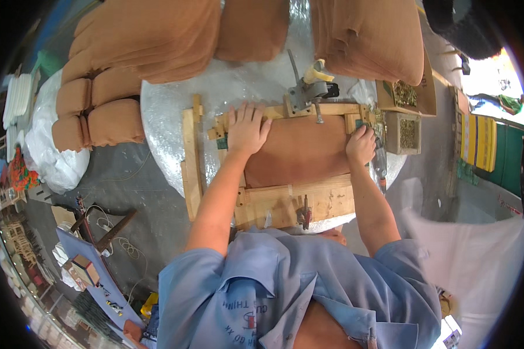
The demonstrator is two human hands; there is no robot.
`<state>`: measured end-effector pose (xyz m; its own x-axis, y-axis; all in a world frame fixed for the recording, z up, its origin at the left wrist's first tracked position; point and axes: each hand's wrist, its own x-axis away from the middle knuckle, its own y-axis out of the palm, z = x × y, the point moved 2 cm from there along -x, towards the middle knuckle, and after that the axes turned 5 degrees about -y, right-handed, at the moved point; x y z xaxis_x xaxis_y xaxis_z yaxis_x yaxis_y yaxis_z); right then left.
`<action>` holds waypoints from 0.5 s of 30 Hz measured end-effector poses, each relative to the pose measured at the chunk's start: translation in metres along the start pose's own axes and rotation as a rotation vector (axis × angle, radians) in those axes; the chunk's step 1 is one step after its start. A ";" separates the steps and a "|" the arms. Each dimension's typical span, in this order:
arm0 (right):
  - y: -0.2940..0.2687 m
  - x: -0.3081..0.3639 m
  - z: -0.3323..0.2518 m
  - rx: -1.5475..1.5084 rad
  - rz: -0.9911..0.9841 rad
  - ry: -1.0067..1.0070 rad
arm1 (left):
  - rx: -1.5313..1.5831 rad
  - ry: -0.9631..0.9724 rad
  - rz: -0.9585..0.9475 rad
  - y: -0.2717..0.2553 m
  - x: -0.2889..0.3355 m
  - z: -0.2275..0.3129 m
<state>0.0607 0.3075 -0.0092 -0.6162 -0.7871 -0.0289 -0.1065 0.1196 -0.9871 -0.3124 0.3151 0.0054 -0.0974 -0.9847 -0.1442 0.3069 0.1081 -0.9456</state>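
A brown fabric-covered panel (pixel 297 148) lies inside a wooden frame (pixel 326 195) on the plastic-wrapped round table in front of me. My left hand (pixel 247 129) rests flat at the frame's upper left corner, its fingers stretched out and pointing away. At the right side, my right hand (pixel 361 145) has its fingers curled over the frame's edge beside the panel. A metal toggle clamp (pixel 308 93) stands on the far bar, its spindle over the panel's far edge. On the near bar sits a second, red-handled clamp (pixel 304 212).
Stacks of brown cushions (pixel 151 41) and another pile (pixel 370 38) cover the table's far side. Right of the frame are a dark tool (pixel 380 163) and a bin of small metal pieces (pixel 403 132). A cardboard box (pixel 425 87) stands behind it. Smaller brown cushions (pixel 116 122) lie left.
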 end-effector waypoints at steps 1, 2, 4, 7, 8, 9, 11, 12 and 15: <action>-0.001 -0.001 0.001 -0.003 0.002 -0.007 | 0.044 -0.025 -0.003 0.002 0.002 0.001; -0.003 0.001 0.002 -0.006 0.003 -0.012 | 0.099 -0.016 0.045 0.001 -0.002 -0.005; -0.003 0.007 0.021 -0.113 -0.026 -0.030 | 0.223 -0.013 0.128 -0.003 -0.003 -0.011; -0.022 0.019 0.024 -0.324 -0.056 -0.074 | 0.240 -0.234 0.240 -0.037 0.045 -0.028; -0.030 0.041 0.042 -0.378 0.006 -0.150 | 0.262 -0.359 0.220 -0.056 0.066 -0.038; -0.028 0.058 0.064 -0.435 0.087 -0.223 | 0.290 -0.468 0.206 -0.074 0.078 -0.055; -0.039 0.107 0.052 -0.599 0.071 -0.325 | -0.115 -0.930 0.111 -0.025 0.178 -0.137; -0.054 0.143 0.049 -0.669 0.027 -0.277 | -0.138 -0.900 0.107 -0.027 0.204 -0.143; -0.041 0.216 0.084 -0.586 0.059 -0.294 | 0.010 -0.926 -0.167 -0.061 0.199 -0.148</action>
<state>-0.0024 0.0823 0.0123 -0.4041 -0.8917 -0.2040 -0.5378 0.4120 -0.7355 -0.4908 0.1325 -0.0085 0.6498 -0.7041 0.2864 0.3653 -0.0411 -0.9300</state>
